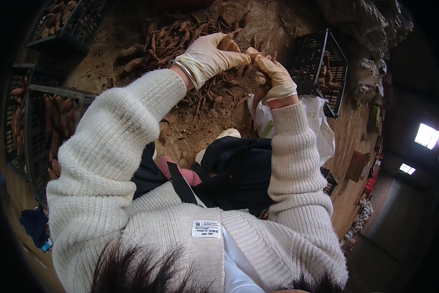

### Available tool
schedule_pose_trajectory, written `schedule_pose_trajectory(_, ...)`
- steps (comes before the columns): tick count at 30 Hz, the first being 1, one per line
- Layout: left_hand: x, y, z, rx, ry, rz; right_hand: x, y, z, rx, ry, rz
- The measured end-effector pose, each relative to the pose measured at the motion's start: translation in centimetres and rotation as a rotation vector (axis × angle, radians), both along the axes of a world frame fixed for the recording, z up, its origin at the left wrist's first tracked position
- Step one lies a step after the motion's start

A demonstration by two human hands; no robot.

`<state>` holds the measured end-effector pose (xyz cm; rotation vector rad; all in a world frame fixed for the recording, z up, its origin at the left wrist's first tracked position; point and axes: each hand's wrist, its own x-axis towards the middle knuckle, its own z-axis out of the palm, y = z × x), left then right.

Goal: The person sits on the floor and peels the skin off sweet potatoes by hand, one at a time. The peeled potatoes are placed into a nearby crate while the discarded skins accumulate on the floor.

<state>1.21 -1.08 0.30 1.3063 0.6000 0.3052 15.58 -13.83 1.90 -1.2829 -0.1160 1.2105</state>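
Note:
Both hands wear thin cream-coloured gloves and meet above a heap of reddish-brown sweet potatoes [168, 40] with stringy roots, at the top middle. My left hand [217, 55], with a metal bangle at the wrist, has its thumb and fingertips against my right hand's fingertips. My right hand [272, 73] is closed around sweet potato roots [259, 95], one of which hangs below its palm. Whether the left fingers pinch a piece of root is too small to tell. Loose roots and soil [208, 99] lie under the hands.
Black plastic crates with sweet potatoes stand at the left [54, 91], top left [62, 40] and right [338, 69]. A white plastic bag [320, 128] lies beside my right sleeve. Filled sacks [365, 29] are at the top right, a cardboard box [357, 165] below.

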Motion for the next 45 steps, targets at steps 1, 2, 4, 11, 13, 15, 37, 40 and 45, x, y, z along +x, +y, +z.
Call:
schedule_pose_trajectory(1, 0.3, -0.1, -0.9, 0.078, -0.061, -0.005, -0.2, 0.0, 0.0, -0.028, -0.014, 0.026)
schedule_pose_trajectory(2, 0.7, -0.2, -1.9, 0.067, -0.09, -0.006, -0.4, 0.0, 0.1, -0.056, -0.028, 0.053)
schedule_pose_trajectory(4, 0.3, -0.4, -1.2, 0.062, -0.073, -0.028, -0.2, -0.2, -0.3, -0.049, 0.005, 0.126)
schedule_pose_trajectory(11, -0.3, 0.5, -0.2, -0.242, 0.018, 0.043, 0.2, -0.4, -0.2, 0.169, 0.169, 0.182)
schedule_pose_trajectory(13, -0.5, 0.5, 0.7, -0.284, 0.029, 0.068, 1.2, -0.3, -0.5, 0.294, 0.336, 0.273)
schedule_pose_trajectory(15, -0.6, 0.4, 1.1, -0.263, 0.044, 0.069, 1.2, -0.2, -0.1, 0.311, 0.432, 0.306)
schedule_pose_trajectory(37, -0.1, 0.2, -0.2, 0.124, 0.031, -0.008, -0.4, 0.5, -0.2, -0.035, -0.028, -0.188)
schedule_pose_trajectory(40, -0.1, -0.4, 0.4, 0.175, 0.116, -0.096, -0.9, 0.6, -0.7, 0.028, -0.037, -0.21)
schedule_pose_trajectory(45, -0.4, -0.7, 1.3, 0.204, 0.124, -0.094, -2.6, 0.7, -0.2, 0.058, -0.05, -0.26)
